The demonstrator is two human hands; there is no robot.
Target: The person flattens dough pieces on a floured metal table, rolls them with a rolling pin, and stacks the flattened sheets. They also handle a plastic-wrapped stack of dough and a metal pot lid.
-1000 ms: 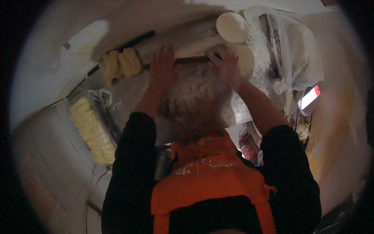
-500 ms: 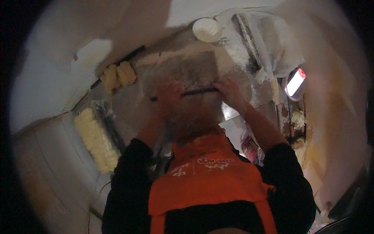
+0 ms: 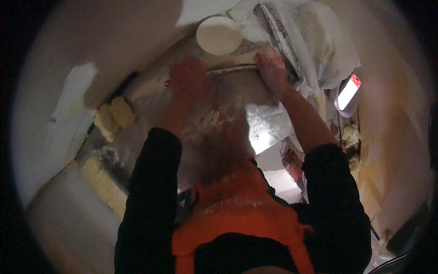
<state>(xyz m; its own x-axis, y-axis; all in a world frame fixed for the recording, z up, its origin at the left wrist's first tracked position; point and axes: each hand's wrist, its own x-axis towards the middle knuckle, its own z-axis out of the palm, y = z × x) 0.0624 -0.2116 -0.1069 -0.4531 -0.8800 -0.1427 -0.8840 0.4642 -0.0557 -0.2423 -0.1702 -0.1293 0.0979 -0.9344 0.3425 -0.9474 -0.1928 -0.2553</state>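
Observation:
Both arms reach forward over a flour-dusted work surface (image 3: pixel 228 98). Between my hands lies a thin rolling pin (image 3: pixel 233 69), running crosswise near the far side. My left hand (image 3: pixel 188 75) is closed over its left end, in shadow and somewhat smeared. At the other end, my right hand (image 3: pixel 272 68) grips the pin with curled fingers. Just beyond the pin stands a round pale bowl (image 3: pixel 219 35). Any thin dough sheet under the pin is too dim to make out.
Pale yellow dough pieces (image 3: pixel 115 116) lie at the left, with a longer dough row (image 3: pixel 104 182) nearer me. A cloudy plastic sheet (image 3: pixel 315 41) drapes the far right. A lit phone (image 3: pixel 349 93) stands at the right. Brightly lit metal (image 3: pixel 267 125) shows below my right forearm.
Both hands have moved forward with the rolling pin, away from me and closer to the bowl. The view has shifted slightly, and more of the bright metal shows.

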